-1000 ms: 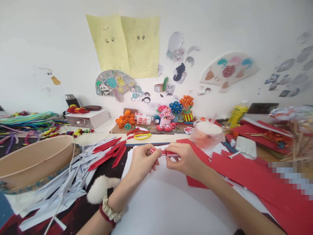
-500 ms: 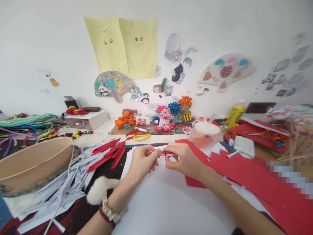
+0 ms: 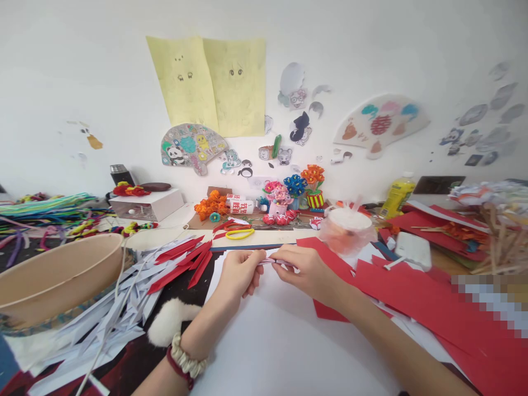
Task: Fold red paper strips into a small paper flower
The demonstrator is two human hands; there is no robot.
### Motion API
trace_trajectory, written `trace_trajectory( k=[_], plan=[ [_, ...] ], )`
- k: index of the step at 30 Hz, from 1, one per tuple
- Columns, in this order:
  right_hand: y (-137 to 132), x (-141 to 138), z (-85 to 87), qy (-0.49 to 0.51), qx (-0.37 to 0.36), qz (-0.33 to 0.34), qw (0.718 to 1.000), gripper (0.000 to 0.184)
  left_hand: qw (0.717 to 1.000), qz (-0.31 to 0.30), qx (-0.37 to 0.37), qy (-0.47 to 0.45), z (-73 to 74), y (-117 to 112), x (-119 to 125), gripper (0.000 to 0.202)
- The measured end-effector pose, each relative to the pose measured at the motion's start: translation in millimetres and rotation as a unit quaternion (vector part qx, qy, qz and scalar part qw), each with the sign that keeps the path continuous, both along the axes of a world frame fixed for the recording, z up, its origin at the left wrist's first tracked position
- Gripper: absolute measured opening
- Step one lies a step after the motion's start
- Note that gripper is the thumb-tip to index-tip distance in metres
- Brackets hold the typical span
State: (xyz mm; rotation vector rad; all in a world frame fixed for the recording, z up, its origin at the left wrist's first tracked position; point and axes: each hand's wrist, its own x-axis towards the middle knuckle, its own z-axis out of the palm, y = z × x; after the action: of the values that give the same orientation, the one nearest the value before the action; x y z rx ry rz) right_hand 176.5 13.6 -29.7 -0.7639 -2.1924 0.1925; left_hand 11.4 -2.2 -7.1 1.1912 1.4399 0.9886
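Between both hands is a narrow folded paper strip (image 3: pixel 269 260), mostly white where it shows. My left hand (image 3: pixel 242 270) pinches its left end with thumb and fingers. My right hand (image 3: pixel 300 268) pinches the other end, its fingertips close to the left thumb. Fingers cover much of the strip. Beneath the hands lies a stack of white paper sheets (image 3: pixel 272 335). Several folded red paper pieces (image 3: pixel 201 263) and a pile of folded white paper strips (image 3: pixel 119 308) lie to the left.
Yellow-handled scissors (image 3: pixel 239 234) lie beyond the hands. On the left stands a beige basin (image 3: pixel 61 269), with a white cable (image 3: pixel 117 275) beside it. Red paper sheets (image 3: pixel 412 291) spread on the right, near a lidded plastic cup (image 3: pixel 345 228). Craft flowers (image 3: pixel 295 185) stand along the wall.
The strip has turned in my fingers: its red face showed before, and now mainly white edges show. Both hands keep their pinch in nearly the same place. The view has tilted slightly up.
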Motion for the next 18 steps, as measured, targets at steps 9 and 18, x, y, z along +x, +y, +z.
trace_trajectory(
  k=[9, 18],
  plan=[
    [1, -6, -10.0, -0.038, 0.154, -0.072, 0.985, 0.021, 1.000, 0.007, -0.021, 0.001, -1.9, -1, 4, 0.033],
    [-2, -5, -4.7, -0.001, 0.059, -0.037, 0.998, 0.021, 1.000, 0.002, -0.022, -0.012, 0.6, -1, 2, 0.033]
  ],
)
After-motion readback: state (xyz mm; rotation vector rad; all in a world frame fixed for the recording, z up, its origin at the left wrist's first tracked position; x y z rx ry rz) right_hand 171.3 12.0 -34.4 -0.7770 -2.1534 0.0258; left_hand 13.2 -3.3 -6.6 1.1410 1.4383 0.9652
